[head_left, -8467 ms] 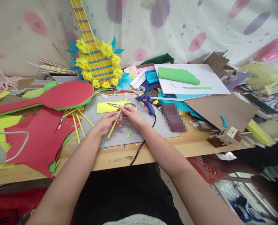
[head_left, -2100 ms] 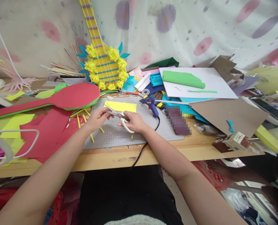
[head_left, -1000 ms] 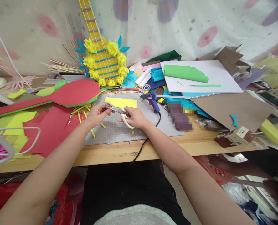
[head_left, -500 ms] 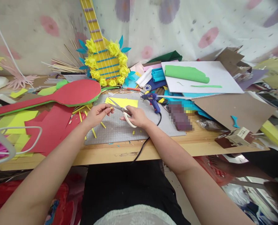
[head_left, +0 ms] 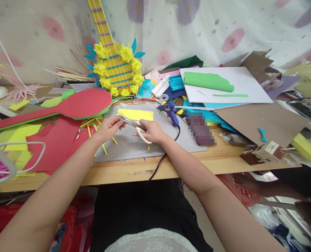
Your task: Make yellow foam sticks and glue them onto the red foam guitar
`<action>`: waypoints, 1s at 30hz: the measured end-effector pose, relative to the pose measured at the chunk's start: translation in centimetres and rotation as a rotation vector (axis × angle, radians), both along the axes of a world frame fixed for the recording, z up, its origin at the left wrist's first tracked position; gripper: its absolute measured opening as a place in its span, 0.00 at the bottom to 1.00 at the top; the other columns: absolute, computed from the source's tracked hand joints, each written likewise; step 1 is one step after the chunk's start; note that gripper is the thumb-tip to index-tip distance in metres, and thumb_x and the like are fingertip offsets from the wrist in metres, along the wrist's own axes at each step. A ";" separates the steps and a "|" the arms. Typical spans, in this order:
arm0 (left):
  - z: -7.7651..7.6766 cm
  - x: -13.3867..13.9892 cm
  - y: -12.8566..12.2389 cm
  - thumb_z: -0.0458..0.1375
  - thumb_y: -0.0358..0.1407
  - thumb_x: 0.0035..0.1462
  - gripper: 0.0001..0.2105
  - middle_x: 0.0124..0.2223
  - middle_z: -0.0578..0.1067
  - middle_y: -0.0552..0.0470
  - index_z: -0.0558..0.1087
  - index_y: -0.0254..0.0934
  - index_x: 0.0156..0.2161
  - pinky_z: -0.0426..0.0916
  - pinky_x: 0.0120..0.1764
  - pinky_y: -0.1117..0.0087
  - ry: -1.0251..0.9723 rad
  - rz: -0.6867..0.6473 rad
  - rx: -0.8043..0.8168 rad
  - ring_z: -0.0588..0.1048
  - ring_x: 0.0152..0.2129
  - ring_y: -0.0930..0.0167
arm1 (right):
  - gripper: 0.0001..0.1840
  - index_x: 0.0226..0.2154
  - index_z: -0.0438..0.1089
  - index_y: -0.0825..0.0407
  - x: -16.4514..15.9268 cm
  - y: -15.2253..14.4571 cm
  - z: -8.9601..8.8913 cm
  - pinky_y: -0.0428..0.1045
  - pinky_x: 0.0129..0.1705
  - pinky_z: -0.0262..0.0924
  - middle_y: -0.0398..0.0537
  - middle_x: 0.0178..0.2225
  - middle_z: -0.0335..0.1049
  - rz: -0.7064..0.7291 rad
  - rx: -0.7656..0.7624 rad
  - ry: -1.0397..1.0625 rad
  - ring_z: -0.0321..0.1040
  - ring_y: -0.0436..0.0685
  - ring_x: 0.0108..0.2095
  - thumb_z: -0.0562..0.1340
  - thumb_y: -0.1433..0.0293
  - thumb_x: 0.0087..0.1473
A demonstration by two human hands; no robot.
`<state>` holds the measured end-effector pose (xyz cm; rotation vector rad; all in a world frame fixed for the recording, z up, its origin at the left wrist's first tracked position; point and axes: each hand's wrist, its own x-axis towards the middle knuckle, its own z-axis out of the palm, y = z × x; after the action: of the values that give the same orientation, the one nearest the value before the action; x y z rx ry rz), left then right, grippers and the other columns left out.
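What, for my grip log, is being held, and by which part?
Right hand: scissors, by the white handles. Left hand, near the blades: can't tell.

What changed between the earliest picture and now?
The right hand has let go of a yellow strip and picked up the scissors from the yellow sheet, bringing their blades up to the left hand. Whether the left hand holds anything is hard to tell. The glue gun and yellow guitar stayed put.
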<state>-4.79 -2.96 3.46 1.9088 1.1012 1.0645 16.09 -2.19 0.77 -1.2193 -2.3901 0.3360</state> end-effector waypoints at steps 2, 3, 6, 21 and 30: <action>0.0 0.0 0.0 0.53 0.50 0.51 0.18 0.23 0.70 0.52 0.70 0.35 0.26 0.64 0.25 0.72 0.021 0.010 0.010 0.66 0.20 0.75 | 0.24 0.30 0.64 0.52 0.0 0.0 0.0 0.45 0.27 0.39 0.45 0.28 0.68 -0.008 -0.004 0.000 0.60 0.50 0.27 0.53 0.48 0.50; 0.1 0.0 0.0 0.53 0.49 0.51 0.18 0.23 0.69 0.52 0.69 0.35 0.25 0.64 0.25 0.72 0.029 0.015 0.013 0.66 0.20 0.75 | 0.24 0.30 0.64 0.52 0.0 0.0 0.0 0.45 0.27 0.39 0.44 0.27 0.68 -0.013 -0.005 0.000 0.60 0.50 0.27 0.53 0.47 0.50; 0.3 0.0 -0.1 0.52 0.49 0.51 0.17 0.23 0.69 0.52 0.70 0.35 0.26 0.65 0.25 0.72 0.043 0.031 0.010 0.66 0.20 0.75 | 0.24 0.28 0.65 0.52 -0.1 0.0 0.0 0.45 0.27 0.39 0.44 0.26 0.69 -0.048 0.004 -0.012 0.61 0.50 0.27 0.53 0.47 0.50; -0.8 0.5 -0.1 0.53 0.42 0.53 0.12 0.37 0.75 0.48 0.72 0.36 0.35 0.61 0.24 0.74 0.332 0.237 0.109 0.71 0.33 0.70 | 0.18 0.42 0.65 0.57 0.7 2.0 -1.5 0.52 0.43 0.54 0.59 0.42 0.67 -0.436 -0.029 -0.069 0.63 0.62 0.44 0.58 0.64 0.50; -3.4 4.8 0.2 0.49 0.39 0.57 0.12 0.29 0.74 0.50 0.74 0.37 0.33 0.59 0.32 0.67 0.537 0.431 0.332 0.70 0.28 0.69 | 0.18 0.44 0.65 0.56 0.9 1.9 -0.9 0.51 0.46 0.55 0.55 0.44 0.66 -0.398 -0.024 0.069 0.62 0.58 0.46 0.59 0.68 0.49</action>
<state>-0.03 -2.74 0.06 2.3679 1.7902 1.0290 16.98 -0.31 -0.13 -1.6249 -2.0285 0.2740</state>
